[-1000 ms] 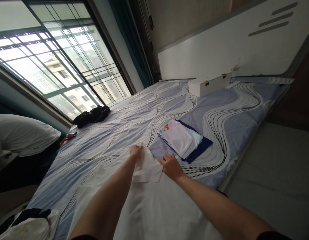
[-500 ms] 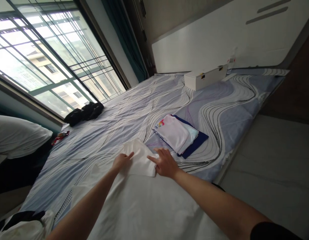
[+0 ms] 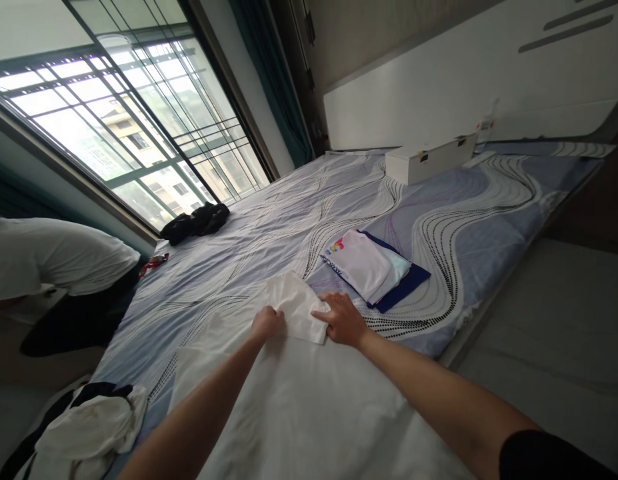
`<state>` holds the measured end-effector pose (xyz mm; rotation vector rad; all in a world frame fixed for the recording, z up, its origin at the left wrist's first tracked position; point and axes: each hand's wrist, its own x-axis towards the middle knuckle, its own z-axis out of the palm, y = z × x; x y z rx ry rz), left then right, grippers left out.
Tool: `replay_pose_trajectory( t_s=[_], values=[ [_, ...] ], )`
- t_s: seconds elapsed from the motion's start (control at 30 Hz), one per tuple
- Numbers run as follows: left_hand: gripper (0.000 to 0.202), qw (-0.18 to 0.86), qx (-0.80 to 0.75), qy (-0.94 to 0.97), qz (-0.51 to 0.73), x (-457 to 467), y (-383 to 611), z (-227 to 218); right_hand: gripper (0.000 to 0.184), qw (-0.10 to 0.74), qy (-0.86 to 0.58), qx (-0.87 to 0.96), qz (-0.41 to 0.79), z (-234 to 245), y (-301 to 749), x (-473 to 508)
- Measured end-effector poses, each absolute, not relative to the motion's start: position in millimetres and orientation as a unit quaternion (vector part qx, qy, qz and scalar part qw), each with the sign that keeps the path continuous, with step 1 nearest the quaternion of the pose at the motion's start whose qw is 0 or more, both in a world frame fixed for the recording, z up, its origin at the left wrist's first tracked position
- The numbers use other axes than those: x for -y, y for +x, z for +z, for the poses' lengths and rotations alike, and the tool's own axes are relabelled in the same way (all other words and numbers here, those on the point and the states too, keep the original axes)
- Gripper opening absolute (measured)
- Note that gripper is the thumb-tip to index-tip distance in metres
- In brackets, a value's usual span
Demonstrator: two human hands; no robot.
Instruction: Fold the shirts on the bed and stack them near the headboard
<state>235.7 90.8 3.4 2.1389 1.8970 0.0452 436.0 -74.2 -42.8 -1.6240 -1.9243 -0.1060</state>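
A large white shirt (image 3: 309,407) is spread over the near part of the bed, with a sleeve-like part (image 3: 299,305) folded across it. My left hand (image 3: 269,323) is closed on the cloth at the left of that part, its fingertips partly hidden. At the right edge of the same part, my right hand (image 3: 345,319) pinches the cloth between thumb and index finger. Just beyond my right hand lies a small stack of folded clothes: a white one (image 3: 361,263) with a colourful print, a pale blue one (image 3: 396,275) and a dark blue one (image 3: 413,283).
The bed (image 3: 269,233) has a patterned blue-grey sheet. A white box (image 3: 429,160) and a clear bottle (image 3: 486,127) stand near the headboard. A black bundle (image 3: 196,223) lies by the window. White and dark clothes (image 3: 86,427) are heaped lower left. Another person (image 3: 63,257) bends at the left.
The view has swung left, showing more of the other person and the heaped clothes. My left fingers have curled in on the cloth, and my right thumb and index finger have drawn together on its edge.
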Motion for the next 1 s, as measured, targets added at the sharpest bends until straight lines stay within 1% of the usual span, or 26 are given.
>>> replay_pose_trajectory(
  t_s=[0.13,0.23,0.3,0.4,0.5,0.63,0.8,0.9,1.0],
  values=[
    [0.015,0.126,-0.659,0.741,0.030,-87,226,8,0.042,0.300,-0.609,0.733,-0.036,-45,436,72],
    [0.007,0.135,-0.660,0.739,0.019,-89,211,14,0.047,0.294,-0.618,0.728,-0.038,-46,436,72],
    [0.006,0.150,-0.661,0.735,0.010,-94,201,16,0.052,0.296,-0.630,0.717,-0.039,-46,435,72],
    [0.002,0.152,-0.667,0.729,0.027,-108,191,15,0.054,0.302,-0.640,0.706,-0.035,-45,435,73],
    [0.016,0.129,-0.669,0.729,0.061,-129,190,12,0.051,0.300,-0.643,0.704,-0.030,-44,435,73],
    [0.029,0.088,-0.674,0.729,0.082,-150,198,-4,0.042,0.294,-0.643,0.707,-0.021,-44,437,71],
    [0.034,0.036,-0.677,0.726,0.117,-160,210,-30,0.032,0.279,-0.654,0.703,-0.009,-47,438,66],
    [0.036,0.017,-0.679,0.721,0.134,-162,214,-37,0.028,0.266,-0.661,0.701,-0.002,-47,438,64],
    [0.037,-0.007,-0.674,0.724,0.150,-159,217,-39,0.031,0.260,-0.664,0.701,0.005,-46,438,64]
  ],
)
